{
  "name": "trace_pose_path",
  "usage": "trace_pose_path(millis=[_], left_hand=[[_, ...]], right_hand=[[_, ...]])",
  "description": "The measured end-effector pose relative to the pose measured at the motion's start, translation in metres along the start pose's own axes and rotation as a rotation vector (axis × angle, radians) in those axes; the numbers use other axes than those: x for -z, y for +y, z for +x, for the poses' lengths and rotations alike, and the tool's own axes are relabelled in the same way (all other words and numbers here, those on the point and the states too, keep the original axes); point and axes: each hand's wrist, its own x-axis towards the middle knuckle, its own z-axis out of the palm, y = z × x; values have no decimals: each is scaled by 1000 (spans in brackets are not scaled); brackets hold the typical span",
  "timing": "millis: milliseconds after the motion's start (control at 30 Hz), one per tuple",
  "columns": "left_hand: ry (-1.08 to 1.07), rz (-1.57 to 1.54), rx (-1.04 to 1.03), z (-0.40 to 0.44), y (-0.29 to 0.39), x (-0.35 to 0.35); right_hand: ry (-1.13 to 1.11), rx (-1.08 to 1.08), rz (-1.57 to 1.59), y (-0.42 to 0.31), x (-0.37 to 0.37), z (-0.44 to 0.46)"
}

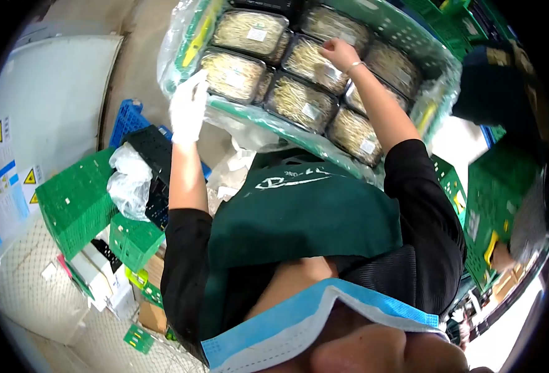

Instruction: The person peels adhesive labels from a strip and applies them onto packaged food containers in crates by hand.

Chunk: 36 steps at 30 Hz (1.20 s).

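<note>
A green plastic crate (287, 128), lined with clear plastic film, holds several black trays of pale thin strands that look like sprouts. My left hand (189, 110), in a white glove, is at the crate's left front corner, fingers stretched toward the nearest left tray (232, 76). Whether it touches that tray or the rim, I cannot tell. My bare right hand (340, 55), with a bracelet at the wrist, is over the middle back tray (305, 60). Its fingers are pinched together, and what they hold, if anything, is hidden. White labels show on several trays.
Green crates (78, 199) stand at my left beside a blue crate (125, 121) and a black crate with a crumpled clear bag (129, 181). On the right, another person's hand (503, 257) is by a green crate (498, 199). A white panel (57, 93) bears warning signs.
</note>
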Motion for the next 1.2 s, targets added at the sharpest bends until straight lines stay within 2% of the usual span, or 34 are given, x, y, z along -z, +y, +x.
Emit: trace_pose_path(millis=[67,100,133,167,200,267,333,400,467,533,567,600,667,700,733,800,867,900,933,1000,1033,1100,1133,1200], left_hand=[[-232,82,-72,33,-19,-19],[-353,91,-128,46,-27,-30],[-442,332,-291,62,-41,-43],[-532,435,-259,73,-42,-54],[-622,537,-230,83,-43,-62],[-682,647,-217,98,-48,-68],[-745,741,-203,105,-44,-66],[-817,659,-165,104,-24,-50],[-774,593,-212,110,-37,-51],[-790,615,-322,117,-42,-56],[-743,605,-391,117,-38,-55],[-750,592,-402,117,-38,-54],[-779,585,-461,121,-25,-47],[-824,572,-469,120,-11,-35],[-761,554,-632,113,-11,-29],[-701,608,-751,91,2,-19],[-628,554,-926,77,7,-9],[-653,666,-943,70,3,-11],[-659,675,-930,62,-11,-18],[-745,631,-758,61,-18,-24],[-752,628,-764,64,-18,-25],[-1286,557,-389,71,-16,-27],[-1285,559,-385,72,-22,-34],[-1382,488,-399,69,-40,-52]], right_hand=[[59,7,244,-28,-29,36],[63,-98,407,-47,-39,45],[70,-203,569,-64,-46,54],[63,-268,616,-67,-60,68],[156,-271,364,-65,-77,82],[-34,-268,609,-74,-65,77],[36,-61,587,-68,-53,86],[140,258,382,-110,3,50],[319,645,125,-123,18,40],[348,918,-96,-117,4,42],[329,989,-271,-108,-6,41],[231,957,-424,-95,-20,41],[210,809,-588,-73,-41,35],[115,679,-578,-63,-48,30],[128,631,-484,-52,-52,28],[223,339,-367,-54,-29,5],[342,-21,-377,-25,-6,-11],[352,-149,-431,-11,6,-20],[289,-315,-517,9,7,-25],[131,-281,-639,38,0,-32],[165,-196,-554,37,-3,-35],[187,-307,-448,34,-9,-28],[186,-379,-413,31,-8,-25],[228,-312,-237,54,-8,-19]])
